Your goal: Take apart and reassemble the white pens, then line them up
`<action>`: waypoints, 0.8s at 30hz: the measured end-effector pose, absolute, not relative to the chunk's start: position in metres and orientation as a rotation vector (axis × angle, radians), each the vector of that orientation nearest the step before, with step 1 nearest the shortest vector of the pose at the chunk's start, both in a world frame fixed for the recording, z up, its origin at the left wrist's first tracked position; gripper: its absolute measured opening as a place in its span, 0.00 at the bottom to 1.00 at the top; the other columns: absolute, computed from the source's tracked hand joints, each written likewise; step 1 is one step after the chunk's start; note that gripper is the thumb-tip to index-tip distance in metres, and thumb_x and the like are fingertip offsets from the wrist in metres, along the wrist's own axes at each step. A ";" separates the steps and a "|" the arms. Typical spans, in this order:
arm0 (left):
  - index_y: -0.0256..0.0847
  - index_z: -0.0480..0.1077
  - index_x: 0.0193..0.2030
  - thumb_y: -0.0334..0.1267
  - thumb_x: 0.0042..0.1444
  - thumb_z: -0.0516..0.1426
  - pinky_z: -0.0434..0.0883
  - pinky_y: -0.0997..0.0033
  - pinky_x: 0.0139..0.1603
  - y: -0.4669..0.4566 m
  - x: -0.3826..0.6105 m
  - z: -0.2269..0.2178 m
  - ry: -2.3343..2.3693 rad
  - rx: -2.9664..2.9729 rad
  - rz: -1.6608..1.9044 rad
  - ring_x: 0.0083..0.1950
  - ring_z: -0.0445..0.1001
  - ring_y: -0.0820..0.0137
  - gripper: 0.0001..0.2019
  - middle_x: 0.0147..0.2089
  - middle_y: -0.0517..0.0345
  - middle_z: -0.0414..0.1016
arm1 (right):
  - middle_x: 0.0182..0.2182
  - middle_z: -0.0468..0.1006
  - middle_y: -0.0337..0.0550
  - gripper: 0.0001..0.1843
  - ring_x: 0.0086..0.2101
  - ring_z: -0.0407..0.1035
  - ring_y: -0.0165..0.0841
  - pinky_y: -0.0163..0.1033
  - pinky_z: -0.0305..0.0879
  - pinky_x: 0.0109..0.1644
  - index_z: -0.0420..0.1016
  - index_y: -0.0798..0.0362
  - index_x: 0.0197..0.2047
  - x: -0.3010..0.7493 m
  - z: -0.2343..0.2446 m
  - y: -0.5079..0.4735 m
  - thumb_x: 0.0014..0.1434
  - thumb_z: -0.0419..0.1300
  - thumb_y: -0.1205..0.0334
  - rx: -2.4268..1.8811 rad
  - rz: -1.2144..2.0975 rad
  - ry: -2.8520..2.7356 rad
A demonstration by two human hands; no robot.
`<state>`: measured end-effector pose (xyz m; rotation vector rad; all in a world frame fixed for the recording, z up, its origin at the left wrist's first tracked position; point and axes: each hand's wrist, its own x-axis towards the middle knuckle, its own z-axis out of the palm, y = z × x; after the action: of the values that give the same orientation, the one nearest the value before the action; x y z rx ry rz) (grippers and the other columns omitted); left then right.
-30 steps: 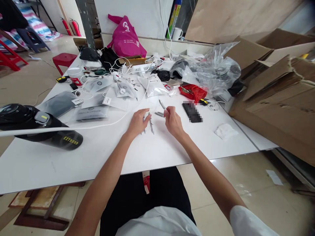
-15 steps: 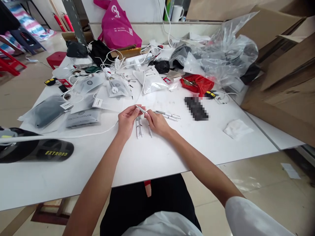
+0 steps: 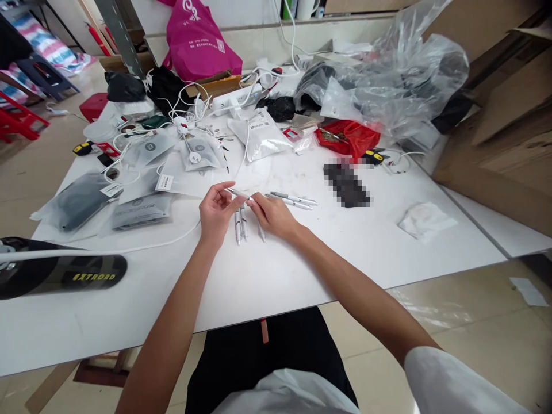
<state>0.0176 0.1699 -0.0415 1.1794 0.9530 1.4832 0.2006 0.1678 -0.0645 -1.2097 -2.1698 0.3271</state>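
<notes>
Over a white surface, a person's left hand, fingers loosely curled, and right hand, thumb and fingers pinched together, hold opposite ends of one slim pen. Several more pens lie on the surface, some nearer the person, others beside the right hand.
</notes>
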 end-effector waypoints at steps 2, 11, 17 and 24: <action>0.47 0.80 0.56 0.47 0.51 0.77 0.76 0.70 0.50 0.170 0.016 -0.041 0.877 1.167 1.464 0.49 0.81 0.68 0.27 0.45 0.56 0.82 | 0.28 0.77 0.43 0.27 0.25 0.64 0.34 0.39 0.48 0.32 0.68 0.51 0.45 0.200 -0.065 0.168 0.81 0.36 0.43 -1.221 0.330 -2.134; 0.42 0.84 0.41 0.46 0.55 0.74 0.74 0.71 0.49 0.170 0.016 -0.044 0.930 1.081 1.475 0.44 0.79 0.70 0.12 0.42 0.55 0.83 | 0.40 0.82 0.47 0.25 0.33 0.73 0.36 0.40 0.55 0.36 0.72 0.52 0.53 0.200 -0.058 0.164 0.82 0.39 0.47 -1.184 0.367 -2.138; 0.42 0.82 0.49 0.44 0.57 0.73 0.77 0.63 0.57 0.169 0.017 -0.042 0.853 1.140 1.393 0.54 0.83 0.62 0.16 0.52 0.47 0.85 | 0.46 0.80 0.50 0.18 0.36 0.73 0.37 0.40 0.58 0.36 0.70 0.51 0.52 0.203 -0.060 0.170 0.80 0.45 0.49 -1.204 0.342 -2.099; 0.42 0.74 0.43 0.50 0.60 0.71 0.79 0.62 0.52 0.167 0.025 -0.051 0.910 1.137 1.446 0.46 0.85 0.64 0.16 0.45 0.49 0.86 | 0.37 0.81 0.43 0.18 0.32 0.72 0.39 0.39 0.54 0.34 0.66 0.50 0.56 0.205 -0.057 0.171 0.78 0.49 0.46 -1.298 0.399 -2.102</action>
<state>0.0253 0.1674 -0.0509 1.1368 0.9101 1.4457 0.2046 0.1714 -0.0570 -1.2981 -2.1016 0.3989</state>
